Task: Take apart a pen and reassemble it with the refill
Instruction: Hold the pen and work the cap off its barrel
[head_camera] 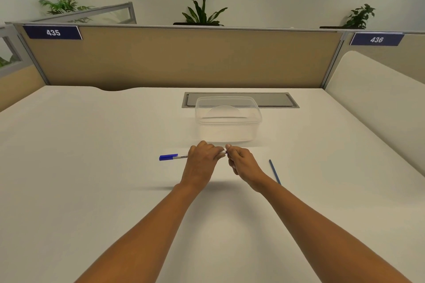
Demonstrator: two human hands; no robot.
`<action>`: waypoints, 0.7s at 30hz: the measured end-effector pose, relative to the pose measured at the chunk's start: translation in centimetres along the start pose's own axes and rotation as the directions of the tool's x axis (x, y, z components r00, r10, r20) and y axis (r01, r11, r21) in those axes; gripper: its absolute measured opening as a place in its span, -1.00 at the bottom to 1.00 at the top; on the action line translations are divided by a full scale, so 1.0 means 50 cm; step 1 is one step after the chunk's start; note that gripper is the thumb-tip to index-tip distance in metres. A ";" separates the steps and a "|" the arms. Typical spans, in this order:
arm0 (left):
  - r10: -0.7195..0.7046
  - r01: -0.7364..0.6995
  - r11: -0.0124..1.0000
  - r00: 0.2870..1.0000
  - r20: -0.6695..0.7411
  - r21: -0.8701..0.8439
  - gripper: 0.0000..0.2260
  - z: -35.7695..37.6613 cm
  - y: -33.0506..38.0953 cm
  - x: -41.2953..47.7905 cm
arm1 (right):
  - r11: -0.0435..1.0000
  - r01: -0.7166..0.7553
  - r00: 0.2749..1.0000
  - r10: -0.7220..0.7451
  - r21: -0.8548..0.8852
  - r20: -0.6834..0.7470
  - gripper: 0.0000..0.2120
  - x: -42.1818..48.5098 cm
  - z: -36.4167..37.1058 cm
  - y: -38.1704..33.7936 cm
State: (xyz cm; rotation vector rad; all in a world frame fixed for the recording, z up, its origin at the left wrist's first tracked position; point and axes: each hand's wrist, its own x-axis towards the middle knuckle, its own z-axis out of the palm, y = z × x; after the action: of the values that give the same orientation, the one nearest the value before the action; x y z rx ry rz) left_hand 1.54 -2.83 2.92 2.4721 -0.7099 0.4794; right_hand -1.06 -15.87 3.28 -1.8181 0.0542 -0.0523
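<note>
A white pen (177, 156) with a blue cap pointing left is held level above the desk. My left hand (202, 161) is closed around the middle of its barrel. My right hand (241, 161) pinches the pen's right end, where a small blue piece shows between the fingertips. The two hands nearly touch. A thin blue refill (274, 171) lies on the white desk just right of my right wrist, partly hidden by the forearm.
A clear plastic container (227, 119) stands just behind the hands. Behind it a grey cable hatch (276, 100) is set into the white desk (92, 145). Tan partitions close the back and right sides.
</note>
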 end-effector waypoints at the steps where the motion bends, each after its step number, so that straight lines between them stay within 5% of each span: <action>1: 0.001 -0.001 1.000 1.000 0.003 0.000 -0.77 0.000 0.001 0.000 | 1.000 0.000 1.000 0.000 0.001 -0.002 -0.58 0.001 -0.001 0.000; 6: -0.016 0.016 1.000 1.000 0.002 0.005 -0.78 -0.001 -0.004 0.002 | 0.999 -0.022 1.000 0.022 0.028 0.001 -0.60 0.000 0.000 0.000; 14: -0.063 0.062 0.998 0.998 0.030 0.023 -0.76 -0.005 -0.007 0.002 | 0.971 0.011 1.000 -0.009 0.241 -0.010 -0.93 0.004 -0.002 0.007; 21: -0.052 0.051 0.998 0.998 0.037 0.028 -0.75 -0.009 0.000 0.003 | 0.909 -0.064 0.998 0.065 0.411 0.012 -0.90 0.005 -0.010 0.004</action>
State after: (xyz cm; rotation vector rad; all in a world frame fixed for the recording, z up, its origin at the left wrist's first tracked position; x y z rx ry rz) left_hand 1.59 -2.62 3.34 2.5244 -0.6570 0.4275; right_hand -0.86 -16.44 3.22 -1.3917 0.0972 -0.0170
